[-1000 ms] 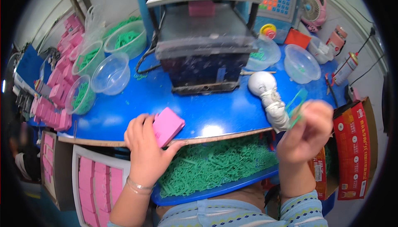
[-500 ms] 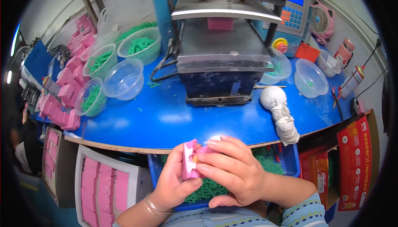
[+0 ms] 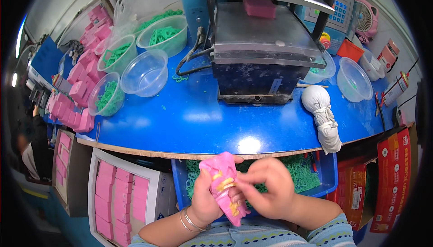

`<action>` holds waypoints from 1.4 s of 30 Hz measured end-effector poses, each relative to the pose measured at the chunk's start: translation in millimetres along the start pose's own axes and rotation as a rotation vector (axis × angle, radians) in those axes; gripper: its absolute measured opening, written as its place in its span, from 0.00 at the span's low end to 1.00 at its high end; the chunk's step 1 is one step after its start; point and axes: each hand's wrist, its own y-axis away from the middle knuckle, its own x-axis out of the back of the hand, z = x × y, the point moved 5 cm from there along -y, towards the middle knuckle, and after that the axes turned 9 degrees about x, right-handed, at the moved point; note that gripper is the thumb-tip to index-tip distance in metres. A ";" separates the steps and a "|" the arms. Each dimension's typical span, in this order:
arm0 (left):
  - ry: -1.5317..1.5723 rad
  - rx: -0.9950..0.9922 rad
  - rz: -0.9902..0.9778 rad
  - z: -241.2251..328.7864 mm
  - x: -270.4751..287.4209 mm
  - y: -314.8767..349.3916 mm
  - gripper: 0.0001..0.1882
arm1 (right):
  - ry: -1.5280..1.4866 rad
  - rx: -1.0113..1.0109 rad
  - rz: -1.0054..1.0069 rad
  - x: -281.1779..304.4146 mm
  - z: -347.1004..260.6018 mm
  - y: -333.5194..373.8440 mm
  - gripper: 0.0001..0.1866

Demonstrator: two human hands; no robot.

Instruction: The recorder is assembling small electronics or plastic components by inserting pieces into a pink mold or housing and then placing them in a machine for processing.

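Note:
A pink, soft-looking mould [image 3: 222, 162] lies spread in my left hand [image 3: 205, 206], whose fingers and thumb wrap its left side. Yellow pieces [image 3: 225, 184] show on its inner face, at the middle and lower down. My right hand [image 3: 274, 187] is at the mould's right edge, thumb and fingers pinched together there. Whether that pinch holds the mould's edge or a small piece is hidden. Below both hands is a blue tray [image 3: 332, 181] of green rubbery strands [image 3: 297, 170].
A press [image 3: 259, 50] with a pink block [image 3: 260, 9] on its plate stands on the blue table [image 3: 194, 132]. Plastic tubs [image 3: 145, 73], some with green strands, flank it. A white cloth bundle [image 3: 321, 111] lies right. Pink blocks fill a box [image 3: 155, 188] lower left.
The mould has turned from edge-on to face up, and its yellow pieces now show. My right hand has drawn back to its right edge. The whole view has shifted.

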 end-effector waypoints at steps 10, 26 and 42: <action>0.182 0.239 -0.385 -18.6 -5.2 8.0 0.50 | -0.474 -0.356 -0.057 -9.5 20.1 10.8 0.08; -0.523 -0.267 0.017 -9.1 -8.4 12.5 0.19 | -0.397 -0.413 0.122 -6.1 14.4 32.3 0.08; -0.504 -0.169 -0.166 -1.8 -6.0 22.9 0.12 | -1.210 -0.899 0.179 -16.7 15.9 40.0 0.09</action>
